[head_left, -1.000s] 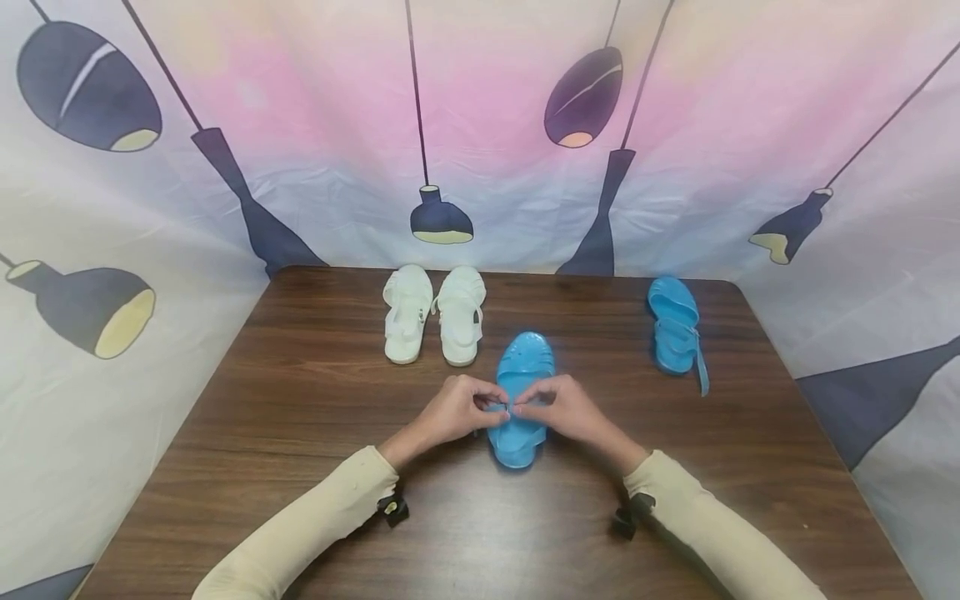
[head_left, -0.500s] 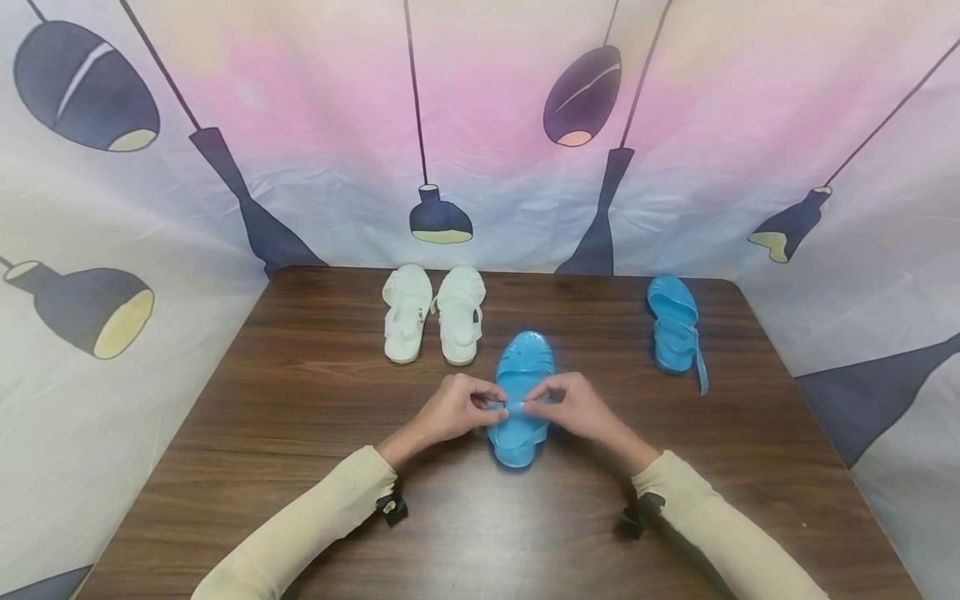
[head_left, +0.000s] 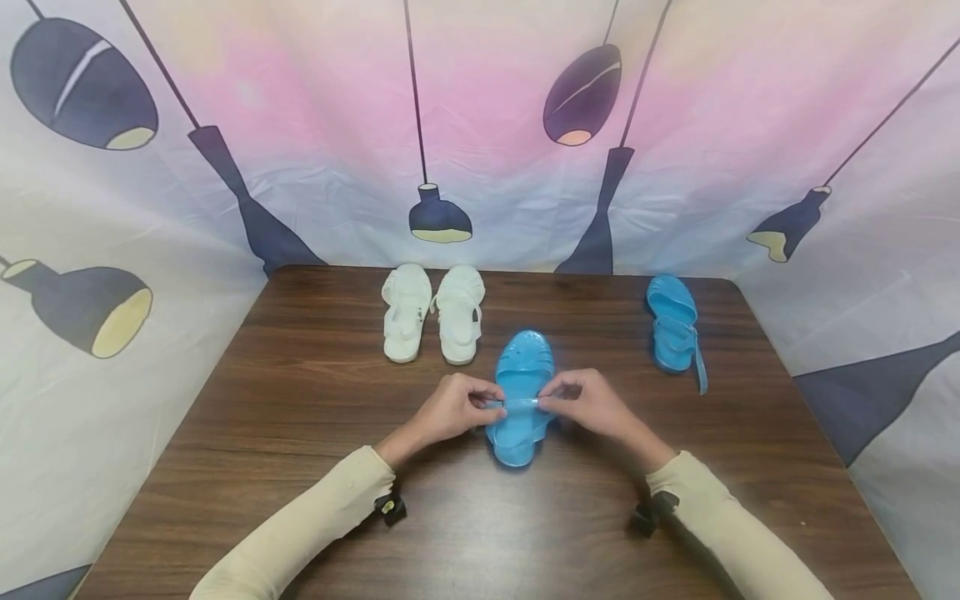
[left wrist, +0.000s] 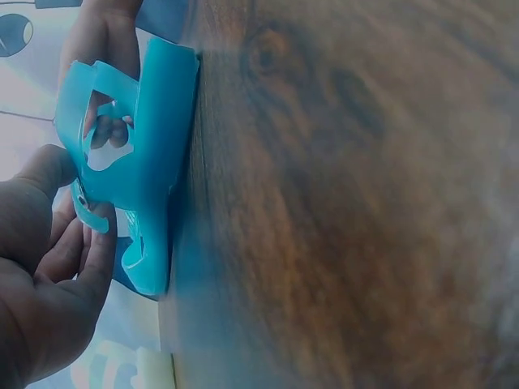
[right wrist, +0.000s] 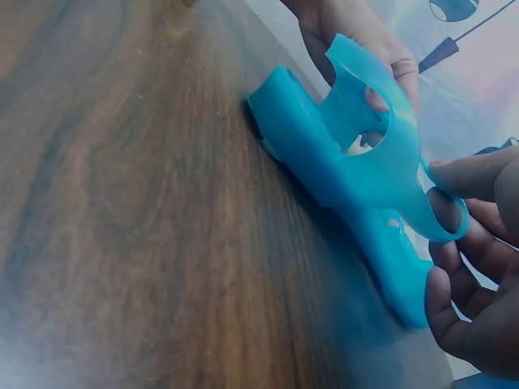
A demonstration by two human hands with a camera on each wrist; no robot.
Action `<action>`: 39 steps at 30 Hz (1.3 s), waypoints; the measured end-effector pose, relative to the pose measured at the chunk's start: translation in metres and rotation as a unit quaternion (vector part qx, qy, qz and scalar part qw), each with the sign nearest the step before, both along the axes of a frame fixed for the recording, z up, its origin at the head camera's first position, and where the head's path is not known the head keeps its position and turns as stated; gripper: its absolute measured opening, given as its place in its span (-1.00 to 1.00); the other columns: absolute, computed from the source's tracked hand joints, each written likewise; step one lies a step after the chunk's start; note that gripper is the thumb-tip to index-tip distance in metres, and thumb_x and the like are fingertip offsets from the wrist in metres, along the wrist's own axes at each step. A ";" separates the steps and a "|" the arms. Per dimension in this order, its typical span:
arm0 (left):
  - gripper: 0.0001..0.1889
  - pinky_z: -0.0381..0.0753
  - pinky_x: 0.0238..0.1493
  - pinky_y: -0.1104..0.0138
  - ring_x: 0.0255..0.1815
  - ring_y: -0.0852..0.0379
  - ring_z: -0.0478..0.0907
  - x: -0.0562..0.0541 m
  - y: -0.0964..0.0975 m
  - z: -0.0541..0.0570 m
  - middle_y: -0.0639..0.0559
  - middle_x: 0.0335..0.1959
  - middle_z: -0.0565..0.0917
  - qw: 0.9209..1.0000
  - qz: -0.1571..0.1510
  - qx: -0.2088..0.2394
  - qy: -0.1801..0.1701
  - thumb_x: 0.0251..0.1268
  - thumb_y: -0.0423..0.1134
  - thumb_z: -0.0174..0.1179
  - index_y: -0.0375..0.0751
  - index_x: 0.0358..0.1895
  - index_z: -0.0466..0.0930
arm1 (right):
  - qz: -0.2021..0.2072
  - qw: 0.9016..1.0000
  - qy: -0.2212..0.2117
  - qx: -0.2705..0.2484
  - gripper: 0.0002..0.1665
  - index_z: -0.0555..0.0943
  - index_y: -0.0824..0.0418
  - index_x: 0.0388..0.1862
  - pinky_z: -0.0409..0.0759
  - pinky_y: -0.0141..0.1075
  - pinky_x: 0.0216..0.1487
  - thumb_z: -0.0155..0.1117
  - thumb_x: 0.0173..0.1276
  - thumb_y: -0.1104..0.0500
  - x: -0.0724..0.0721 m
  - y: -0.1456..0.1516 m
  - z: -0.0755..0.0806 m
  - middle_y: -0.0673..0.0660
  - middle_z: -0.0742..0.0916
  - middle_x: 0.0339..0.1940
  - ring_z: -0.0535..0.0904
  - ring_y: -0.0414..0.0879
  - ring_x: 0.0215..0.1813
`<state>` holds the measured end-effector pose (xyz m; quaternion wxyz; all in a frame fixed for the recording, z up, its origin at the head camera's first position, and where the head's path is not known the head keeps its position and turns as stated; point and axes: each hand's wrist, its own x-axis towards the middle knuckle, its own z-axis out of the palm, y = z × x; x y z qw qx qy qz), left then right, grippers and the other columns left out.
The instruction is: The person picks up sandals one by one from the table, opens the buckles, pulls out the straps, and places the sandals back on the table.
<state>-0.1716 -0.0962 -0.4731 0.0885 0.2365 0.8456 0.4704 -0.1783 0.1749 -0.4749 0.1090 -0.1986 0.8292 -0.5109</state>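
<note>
A blue jelly sandal (head_left: 525,354) lies upright on the wooden table, toe pointing away. My left hand (head_left: 453,407) pinches the strap at the sandal's left side; in the left wrist view a small metal buckle part (left wrist: 81,196) shows near its thumb. On the other side my right hand (head_left: 592,406) pinches the ankle strap (head_left: 521,403), which stretches across the sandal between both hands. From the right wrist view, the strap (right wrist: 464,223) bends in a loop beside the right thumb and fingers. The sandal's heel (right wrist: 284,97) rests on the table.
Two white sandals (head_left: 407,317) stand side by side at the back, left of centre. A second blue sandal (head_left: 672,300), its strap hanging loose, lies at the back right. A printed cloth (head_left: 495,108) hangs behind the table (head_left: 315,333).
My right hand has moved rightward, from the sandal's middle to its right edge, and more strap shows between the hands. The left hand stays almost where it was.
</note>
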 end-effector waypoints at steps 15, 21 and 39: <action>-0.85 0.69 -0.27 0.41 -0.29 0.28 0.65 -0.001 0.003 0.001 0.10 -0.30 0.78 1.000 -0.007 -0.008 0.012 0.23 -0.27 0.46 -0.18 -0.16 0.79 | 0.044 0.997 0.043 0.045 -0.84 0.80 0.08 -0.16 0.70 -0.28 -0.18 0.43 0.39 0.05 -0.008 -0.027 0.008 -0.09 0.81 -0.22 0.68 -0.16 -0.17; -0.87 0.69 -0.24 0.42 -0.29 0.29 0.66 0.000 0.003 0.001 0.10 -0.30 0.78 1.000 -0.004 -0.002 0.021 0.21 -0.29 0.47 -0.16 -0.19 0.79 | 0.035 0.997 0.044 0.045 -0.92 0.80 0.05 -0.27 0.66 -0.29 -0.12 0.50 0.31 0.09 -0.004 -0.031 0.003 -0.13 0.81 -0.30 0.68 -0.19 -0.17; -0.88 0.69 -0.24 0.42 -0.25 0.30 0.68 -0.002 0.002 -0.001 0.12 -0.28 0.80 0.999 -0.015 -0.005 0.037 0.21 -0.28 0.48 -0.12 -0.20 0.80 | 0.013 0.999 0.026 0.034 -0.95 0.78 0.04 -0.26 0.69 -0.23 -0.08 0.49 0.33 0.11 0.003 -0.024 -0.005 -0.12 0.80 -0.29 0.69 -0.15 -0.14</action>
